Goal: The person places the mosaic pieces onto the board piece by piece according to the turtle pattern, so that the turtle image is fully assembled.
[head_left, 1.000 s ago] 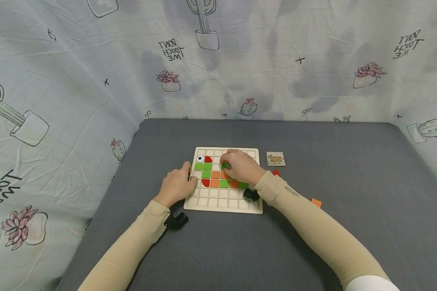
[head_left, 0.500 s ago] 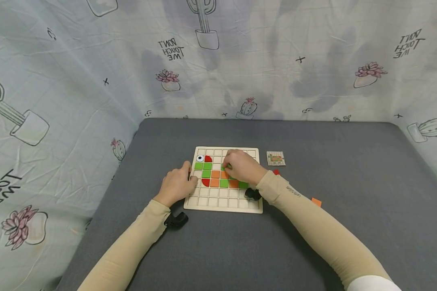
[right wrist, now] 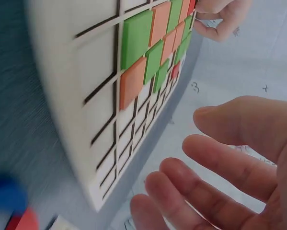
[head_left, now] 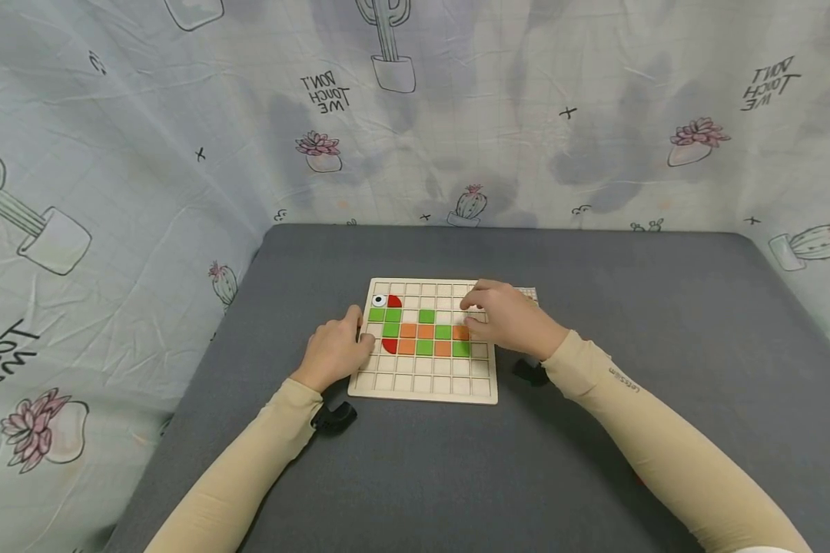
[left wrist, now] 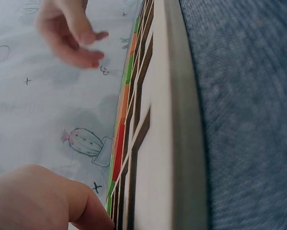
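Note:
A pale wooden grid board (head_left: pixel 422 388) lies on the grey table, bearing green tiles (head_left: pixel 426 316), orange tiles (head_left: pixel 406 347), red rounded pieces (head_left: pixel 394 301) and a white eye piece (head_left: pixel 379 300). At the board's left edge, my left hand (head_left: pixel 335 349) holds it with bent fingers and thumb. My right hand (head_left: pixel 508 316) hovers over the right edge, fingers loosely bent and spread from the thumb, with nothing between them. In the right wrist view, that hand (right wrist: pixel 239 163) is apart from the tiles. The left wrist view shows my left hand (left wrist: pixel 47 201) touching the board.
A small patterned card (head_left: pixel 529 293) shows partly behind my right hand. Low in the right wrist view, a blurred blue piece (right wrist: pixel 6 194) and a red piece (right wrist: pixel 24 219) lie beside the board. Printed fabric (head_left: pixel 456 115) hangs behind the table.
My right hand has let go of a green tile, which now sits in the board's grid. That hand has moved right and covers part of the card. My left hand stays put.

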Demonstrator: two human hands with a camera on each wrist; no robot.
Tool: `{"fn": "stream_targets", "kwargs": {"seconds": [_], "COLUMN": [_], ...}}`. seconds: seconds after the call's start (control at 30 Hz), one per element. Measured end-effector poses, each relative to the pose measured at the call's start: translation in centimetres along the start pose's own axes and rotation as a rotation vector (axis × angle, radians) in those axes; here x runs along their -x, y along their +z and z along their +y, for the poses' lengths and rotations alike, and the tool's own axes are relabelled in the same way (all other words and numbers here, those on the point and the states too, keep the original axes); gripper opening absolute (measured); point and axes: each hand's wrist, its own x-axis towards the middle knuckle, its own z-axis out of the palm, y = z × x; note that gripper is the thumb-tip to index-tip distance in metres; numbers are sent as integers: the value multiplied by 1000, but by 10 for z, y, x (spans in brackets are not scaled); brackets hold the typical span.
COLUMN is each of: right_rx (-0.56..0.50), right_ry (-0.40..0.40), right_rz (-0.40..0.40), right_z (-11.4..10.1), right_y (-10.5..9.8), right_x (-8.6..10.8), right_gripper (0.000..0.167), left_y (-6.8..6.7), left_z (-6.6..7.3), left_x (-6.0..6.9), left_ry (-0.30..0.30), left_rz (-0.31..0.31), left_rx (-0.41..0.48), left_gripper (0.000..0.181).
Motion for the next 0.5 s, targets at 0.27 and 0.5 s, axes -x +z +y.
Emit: {"fn": "stream_targets", "kwargs": {"seconds": [0.27, 0.5], "right_rx": [54, 69], "right_ry": [76, 111], "right_rz": [2, 4], "right_z": [8, 14], "right_y": [-15, -24], "right_x": [36, 63], "right_gripper": [22, 21], "left_y": [-2, 0], "left_z": [0, 0], "left_x": [0, -1], "left_ry": [-7, -9], "left_rz": [-9, -8], "left_rx": [1, -2], "left_gripper": [18, 19]}}
